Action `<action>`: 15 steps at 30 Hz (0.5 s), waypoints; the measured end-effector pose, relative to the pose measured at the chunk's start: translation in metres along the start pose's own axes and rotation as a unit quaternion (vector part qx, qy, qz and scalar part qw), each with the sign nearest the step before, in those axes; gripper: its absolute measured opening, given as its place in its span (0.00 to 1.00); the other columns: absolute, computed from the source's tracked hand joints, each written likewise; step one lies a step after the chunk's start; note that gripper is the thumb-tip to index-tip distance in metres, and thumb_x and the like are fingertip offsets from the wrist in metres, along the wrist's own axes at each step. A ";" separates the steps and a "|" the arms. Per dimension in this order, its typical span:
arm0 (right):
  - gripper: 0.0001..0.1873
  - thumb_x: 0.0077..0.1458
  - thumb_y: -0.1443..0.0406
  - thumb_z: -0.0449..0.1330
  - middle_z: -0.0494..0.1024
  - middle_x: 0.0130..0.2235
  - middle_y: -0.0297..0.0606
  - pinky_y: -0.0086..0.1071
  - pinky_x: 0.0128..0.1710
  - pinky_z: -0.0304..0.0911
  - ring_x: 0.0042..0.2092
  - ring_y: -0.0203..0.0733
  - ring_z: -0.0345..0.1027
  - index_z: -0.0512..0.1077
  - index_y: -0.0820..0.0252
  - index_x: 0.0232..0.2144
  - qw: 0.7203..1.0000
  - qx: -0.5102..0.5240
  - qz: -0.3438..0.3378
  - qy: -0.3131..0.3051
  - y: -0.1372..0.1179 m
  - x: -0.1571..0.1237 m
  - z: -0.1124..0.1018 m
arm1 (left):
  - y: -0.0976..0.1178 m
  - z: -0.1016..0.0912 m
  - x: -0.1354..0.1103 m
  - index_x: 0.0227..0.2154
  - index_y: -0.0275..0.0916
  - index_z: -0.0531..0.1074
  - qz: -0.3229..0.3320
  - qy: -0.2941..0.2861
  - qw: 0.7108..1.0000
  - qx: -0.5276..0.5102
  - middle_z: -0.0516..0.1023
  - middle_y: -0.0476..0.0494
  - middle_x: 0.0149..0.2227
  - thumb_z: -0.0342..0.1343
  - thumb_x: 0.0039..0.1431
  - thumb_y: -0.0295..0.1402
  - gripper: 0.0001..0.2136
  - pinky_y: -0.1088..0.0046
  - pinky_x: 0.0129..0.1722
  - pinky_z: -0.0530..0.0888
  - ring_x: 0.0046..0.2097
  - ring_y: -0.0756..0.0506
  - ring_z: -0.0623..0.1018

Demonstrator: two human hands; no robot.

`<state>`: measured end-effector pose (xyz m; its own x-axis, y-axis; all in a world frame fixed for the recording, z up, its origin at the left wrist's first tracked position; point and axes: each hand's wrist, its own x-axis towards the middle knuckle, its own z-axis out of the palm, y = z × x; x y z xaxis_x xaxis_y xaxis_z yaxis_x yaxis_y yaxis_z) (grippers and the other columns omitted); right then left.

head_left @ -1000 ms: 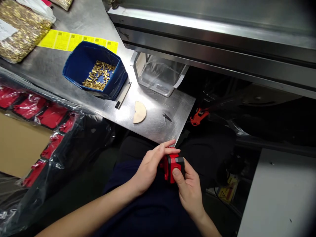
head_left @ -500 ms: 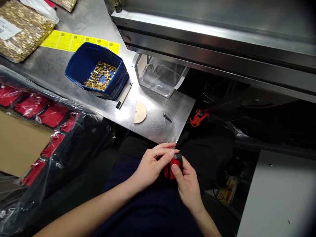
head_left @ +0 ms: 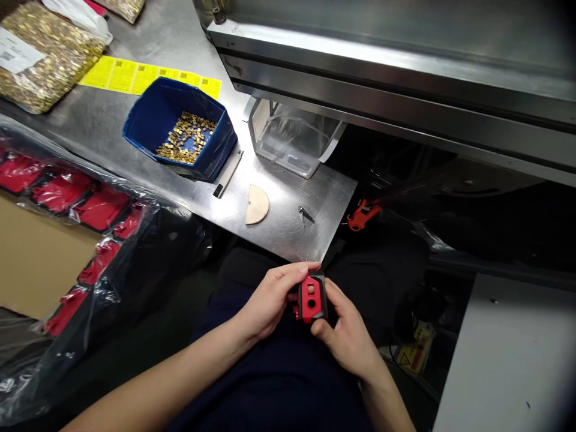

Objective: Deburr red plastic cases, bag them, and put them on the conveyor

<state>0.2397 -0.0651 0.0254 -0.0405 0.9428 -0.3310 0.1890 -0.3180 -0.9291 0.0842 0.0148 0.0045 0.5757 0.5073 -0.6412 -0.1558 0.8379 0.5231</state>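
Observation:
Both hands hold a small red and black plastic housing (head_left: 311, 297) above my lap, just off the table's near corner. A square opening and a round dark hole show on its red face. My left hand (head_left: 274, 300) grips its left and upper side, the thumb on the top edge. At the right side, my right hand (head_left: 348, 330) has its thumb at the lower corner and its fingers behind the black edge. Beyond the hands, a nail clipper (head_left: 306, 214) and a pale half-round disc (head_left: 257, 204) lie on the metal table (head_left: 288, 234).
A blue bin (head_left: 180, 120) holds small brass pieces. Beside it are a marker-like stick (head_left: 228, 174) and a clear tray (head_left: 297, 144). Plastic-wrapped red parts (head_left: 101, 207) lie at the left. A metal machine beam (head_left: 382, 90) crosses the upper right. An orange tool (head_left: 362, 215) hangs near the table's right edge.
The housing has been turned so that its red face with the holes shows. My left fingers have shifted along its top, and my right thumb has moved down to its lower corner.

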 end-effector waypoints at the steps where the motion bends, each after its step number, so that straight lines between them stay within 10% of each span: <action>1: 0.29 0.58 0.41 0.61 0.78 0.48 0.41 0.39 0.54 0.67 0.51 0.51 0.72 0.74 0.53 0.50 0.999 -0.037 -0.011 -0.017 0.002 0.000 -0.002 | 0.000 -0.001 0.002 0.50 0.39 0.81 -0.007 0.015 1.000 -0.027 0.82 0.37 0.52 0.58 0.66 0.43 0.17 0.63 0.49 0.76 0.54 0.36 0.78; 5: 0.08 0.66 0.59 0.61 0.81 0.39 0.38 0.37 0.49 0.66 0.44 0.46 0.76 0.77 0.55 0.40 0.984 -0.154 -0.084 0.000 0.016 -0.005 -0.001 | 0.003 -0.002 0.006 0.48 0.37 0.82 -0.024 0.065 0.996 -0.055 0.82 0.36 0.50 0.58 0.66 0.45 0.18 0.66 0.47 0.75 0.54 0.36 0.76; 15: 0.07 0.65 0.69 0.60 0.82 0.37 0.34 0.33 0.40 0.64 0.38 0.41 0.75 0.77 0.55 0.35 0.988 -0.128 -0.084 0.035 0.023 -0.014 0.003 | 0.012 -0.001 0.000 0.46 0.41 0.83 0.031 0.015 0.999 0.012 0.74 0.40 0.63 0.49 0.72 0.45 0.19 0.56 0.63 0.67 0.66 0.34 0.68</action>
<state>0.2419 -0.0859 0.0078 -0.0255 0.9875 -0.1558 0.4274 -0.1301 -0.8947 0.0813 0.0249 0.0102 0.5411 0.5643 -0.6236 -0.1708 0.7998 0.5755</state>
